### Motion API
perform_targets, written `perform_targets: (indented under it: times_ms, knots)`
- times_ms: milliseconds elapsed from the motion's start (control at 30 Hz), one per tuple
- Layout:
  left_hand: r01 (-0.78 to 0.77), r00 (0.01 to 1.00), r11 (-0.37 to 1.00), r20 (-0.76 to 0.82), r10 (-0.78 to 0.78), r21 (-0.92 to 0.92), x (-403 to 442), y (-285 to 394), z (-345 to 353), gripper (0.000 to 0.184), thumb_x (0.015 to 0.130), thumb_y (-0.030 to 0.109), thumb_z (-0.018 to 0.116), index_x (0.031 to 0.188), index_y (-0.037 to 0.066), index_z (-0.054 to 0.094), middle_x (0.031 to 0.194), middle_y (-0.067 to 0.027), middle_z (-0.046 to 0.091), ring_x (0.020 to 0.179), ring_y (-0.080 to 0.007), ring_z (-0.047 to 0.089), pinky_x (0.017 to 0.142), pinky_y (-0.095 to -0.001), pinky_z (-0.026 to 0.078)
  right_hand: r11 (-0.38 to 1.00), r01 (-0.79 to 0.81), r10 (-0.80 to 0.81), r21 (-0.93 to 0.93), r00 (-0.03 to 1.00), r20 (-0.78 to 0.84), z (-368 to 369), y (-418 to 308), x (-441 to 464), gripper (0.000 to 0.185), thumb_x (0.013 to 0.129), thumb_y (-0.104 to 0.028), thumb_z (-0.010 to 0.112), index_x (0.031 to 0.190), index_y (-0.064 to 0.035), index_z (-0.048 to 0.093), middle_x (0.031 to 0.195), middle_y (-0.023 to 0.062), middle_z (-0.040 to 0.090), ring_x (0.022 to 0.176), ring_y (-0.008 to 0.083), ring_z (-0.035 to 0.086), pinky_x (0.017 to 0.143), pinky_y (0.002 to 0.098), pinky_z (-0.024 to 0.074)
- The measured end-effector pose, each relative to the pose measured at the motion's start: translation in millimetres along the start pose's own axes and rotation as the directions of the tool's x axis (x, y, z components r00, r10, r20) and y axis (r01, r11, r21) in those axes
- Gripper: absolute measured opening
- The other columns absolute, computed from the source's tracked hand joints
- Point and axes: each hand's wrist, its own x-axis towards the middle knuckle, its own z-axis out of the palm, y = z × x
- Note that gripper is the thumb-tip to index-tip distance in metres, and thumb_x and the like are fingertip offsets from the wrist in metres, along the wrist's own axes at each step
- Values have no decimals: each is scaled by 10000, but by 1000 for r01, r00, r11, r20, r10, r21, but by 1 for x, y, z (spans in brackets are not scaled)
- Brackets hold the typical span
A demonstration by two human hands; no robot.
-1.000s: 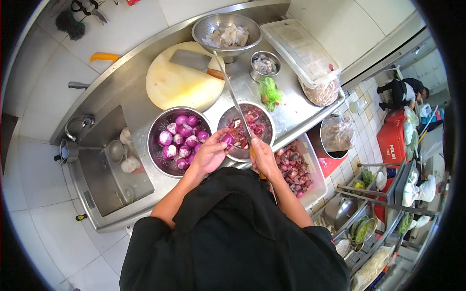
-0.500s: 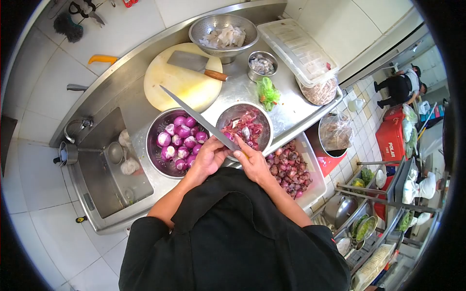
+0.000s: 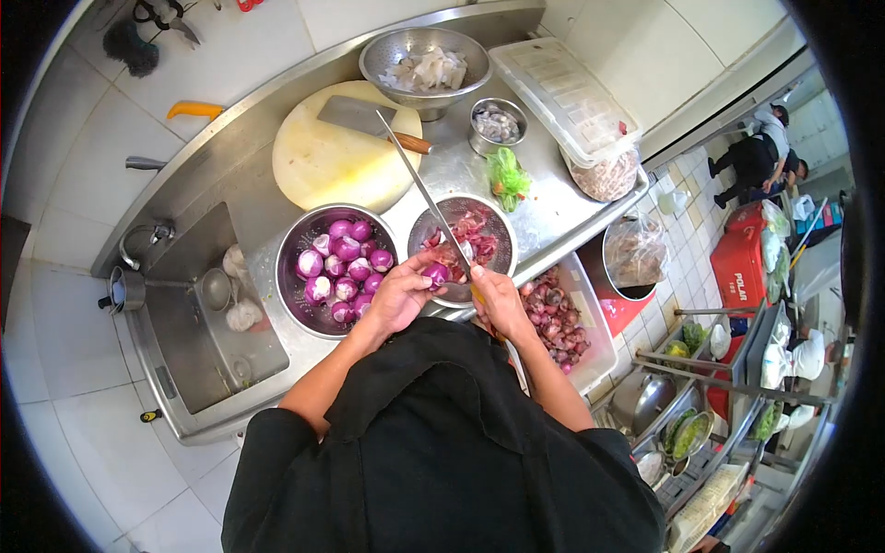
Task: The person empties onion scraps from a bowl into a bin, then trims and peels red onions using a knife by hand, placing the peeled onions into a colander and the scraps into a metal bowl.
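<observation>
My left hand [image 3: 403, 293] is closed around a purple onion [image 3: 435, 275], over the near edge of a perforated metal colander [image 3: 506, 221] that holds onion skins [image 3: 464, 230]. In my right hand [image 3: 499, 300] is a long knife [image 3: 426, 192]; its blade points up and to the left, across the colander. Part of its orange-yellow handle shows below my fingers. Left of my hands, a metal bowl [image 3: 287, 286] contains several peeled purple onions [image 3: 345, 249]. Unpeeled onions [image 3: 556, 318] fill a clear plastic bin [image 3: 604, 355] to the right.
Behind the colanders, a cleaver [image 3: 355, 115] lies on a round cutting board [image 3: 304, 166]. A colander of pale pieces [image 3: 426, 72], a small metal pot [image 3: 499, 126] and a green bag [image 3: 508, 178] stand farther back. The sink [image 3: 198, 332] is at left. Two people [image 3: 761, 152] are in the background.
The knife has swung clockwise to a steeper angle, and my right hand has shifted slightly right. The onion in my left hand now shows clear of the blade.
</observation>
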Motion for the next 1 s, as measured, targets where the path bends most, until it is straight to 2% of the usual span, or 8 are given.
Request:
perform_targets:
  times_ms: [167, 267, 367, 467, 567, 667, 867, 1000]
  knots:
    - [-64, 998, 998, 31, 63, 25, 5, -8, -14, 516, 783, -1, 625, 1290, 12, 530, 1289, -108, 577, 1199, -242, 554, 934, -379, 485, 1000, -21, 22, 9, 994, -109, 5, 17, 8, 549, 1008, -546, 442, 908, -42, 635, 548, -7, 457, 446, 97, 422, 427, 263, 340]
    - [-79, 997, 995, 22, 78, 59, 2, 1, -5, 544, 787, -33, 624, 1315, 36, 511, 1317, -101, 557, 1209, -247, 549, 955, -394, 478, 999, -45, 46, 10, 983, -179, 5, 20, 14, 564, 1003, -569, 428, 750, -73, 519, 528, 24, 473, 428, 116, 436, 421, 271, 353]
    - [-53, 998, 998, 27, 52, 26, -1, 10, -3, 567, 792, -55, 625, 1332, 57, 495, 1312, -99, 557, 1195, -247, 559, 971, -400, 475, 996, -81, 87, 37, 979, -182, 1, 18, 16, 558, 1006, -568, 419, 771, -72, 521, 532, 25, 474, 430, 119, 436, 422, 275, 357]
    - [-35, 999, 997, 29, 37, -71, 2, 10, -6, 571, 801, -59, 633, 1339, 67, 488, 1302, -102, 561, 1176, -245, 572, 972, -388, 480, 994, -111, 113, 20, 981, -160, -2, 15, 14, 550, 1012, -541, 429, 990, -32, 636, 553, 15, 480, 436, 115, 438, 418, 275, 359]
    - [-59, 998, 992, -34, 55, -113, 5, 2, -15, 574, 808, -48, 650, 1344, 69, 483, 1291, -102, 566, 1163, -242, 579, 977, -380, 482, 1000, -15, 16, 9, 988, -156, 6, 7, 7, 585, 1023, -491, 448, 1349, -18, 555, 585, -16, 455, 474, 89, 431, 444, 263, 361]
    - [-124, 991, 992, -52, 123, -21, 7, 1, -11, 569, 810, -43, 665, 1339, 64, 483, 1270, -103, 572, 1137, -227, 589, 957, -369, 498, 996, 73, -81, -46, 976, -200, 8, 15, 9, 626, 1028, -443, 471, 1496, -39, 372, 615, -39, 427, 518, 63, 414, 484, 245, 362]
    - [-126, 988, 982, -73, 137, 138, 0, 12, 6, 536, 813, -74, 657, 1313, 41, 501, 1224, -88, 590, 1068, -171, 604, 835, -292, 550, 994, 97, -103, -59, 989, -103, 4, 3, 6, 566, 1029, -398, 494, 1444, -16, 458, 687, -38, 464, 566, 55, 413, 532, 239, 378]
    - [-156, 984, 976, -65, 167, 151, 2, 7, 1, 528, 811, -95, 658, 1309, 29, 531, 1187, -76, 611, 1028, -161, 618, 808, -276, 557, 965, 131, -151, -227, 986, -73, 4, 8, 8, 535, 1017, -377, 516, 1414, -20, 493, 933, 92, 663, 809, 150, 619, 743, 292, 482]
